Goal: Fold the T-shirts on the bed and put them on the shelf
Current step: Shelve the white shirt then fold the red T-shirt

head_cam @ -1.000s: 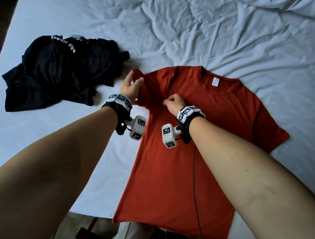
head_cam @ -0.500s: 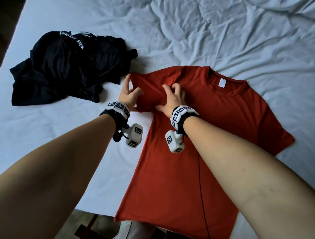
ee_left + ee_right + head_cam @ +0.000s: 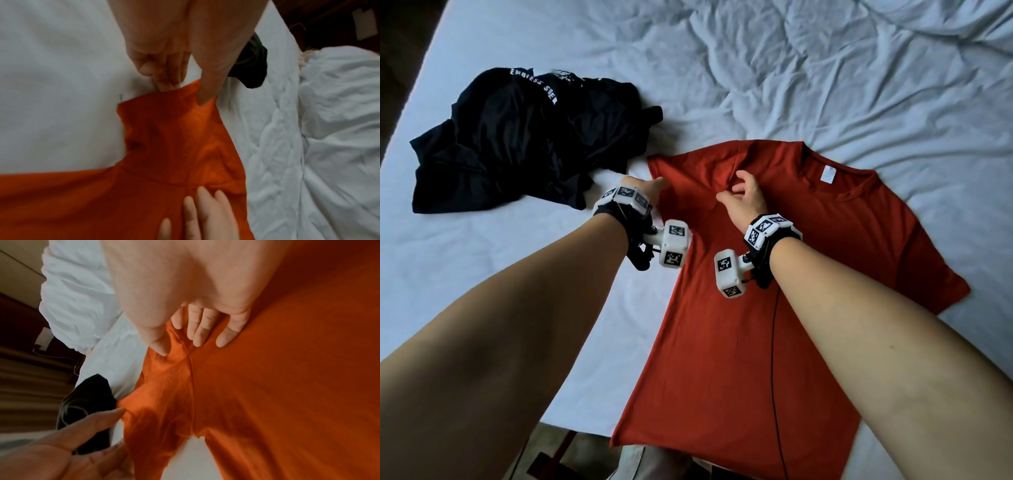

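Note:
A red T-shirt (image 3: 722,359) lies spread flat on the white bed (image 3: 482,274), collar away from me. My left hand (image 3: 650,186) is at the hem of its left sleeve (image 3: 164,129). There the thumb and fingers of my left hand (image 3: 183,92) pinch the sleeve's edge. My right hand (image 3: 739,195) rests on the shirt at the shoulder seam of that sleeve. In the right wrist view, my right hand (image 3: 180,347) has its fingers stretched out on the cloth. A crumpled black T-shirt (image 3: 517,144) with white lettering lies to the left.
A rumpled white duvet (image 3: 825,68) covers the far and right side of the bed. The near bed edge runs under the shirt's bottom hem, with floor (image 3: 551,455) below it. A thin black cable (image 3: 774,342) lies over the shirt beside my right forearm.
My left hand has slid to the sleeve's hem and pinched it, and the sleeve now lies spread out to the left. My right hand's fingers have loosened on the shoulder seam.

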Demonstrator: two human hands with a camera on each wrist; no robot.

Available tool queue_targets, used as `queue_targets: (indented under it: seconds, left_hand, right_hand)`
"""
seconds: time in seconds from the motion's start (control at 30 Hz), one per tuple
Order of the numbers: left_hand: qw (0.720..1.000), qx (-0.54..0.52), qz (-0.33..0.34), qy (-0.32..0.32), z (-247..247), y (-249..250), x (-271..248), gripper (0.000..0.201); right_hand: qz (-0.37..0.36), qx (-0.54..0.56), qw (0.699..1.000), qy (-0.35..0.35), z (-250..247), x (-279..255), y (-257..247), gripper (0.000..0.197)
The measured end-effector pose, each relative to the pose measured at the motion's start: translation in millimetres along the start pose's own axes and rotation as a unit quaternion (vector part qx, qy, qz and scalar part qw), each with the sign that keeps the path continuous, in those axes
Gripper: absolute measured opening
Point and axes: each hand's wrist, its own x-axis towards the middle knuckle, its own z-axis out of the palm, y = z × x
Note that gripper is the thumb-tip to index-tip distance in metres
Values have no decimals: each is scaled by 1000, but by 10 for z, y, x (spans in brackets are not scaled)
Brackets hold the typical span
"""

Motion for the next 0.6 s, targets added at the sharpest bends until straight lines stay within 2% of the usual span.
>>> queue_targets:
  seconds: [0.07,0.17,0.3,0.4,0.5,0.57,0.6]
  left_hand:
    - [999,-8,-24,-21,-27,44,-58,63]
    - [999,-5,-14,-37,-36,98,-126,47]
    - [992,-68,106,-6,16,172,-269,8]
    - [984,-38,174,3,63,229,-433,14]
    - [976,-24,218,1,129,329,-595,24]
    - [969,-32,245,-23,199,390,-684,28]
    - [965,-35,256,-44,237,420,-727,28]
  right_hand:
    - [10,10,1000,-9,9,27,35,61]
    - [13,18,1000,-21,35,48,90,60]
    - [14,31,999,-24,13,50,75,57]
    - [24,40,999,-25,-42,28,27,44]
    - [69,94,993,-25,-75,-78,-60,5]
    - [123,195,970,-75,-124,-182,-126,11]
    - [145,266,945,-124,-159,-243,-170,13]
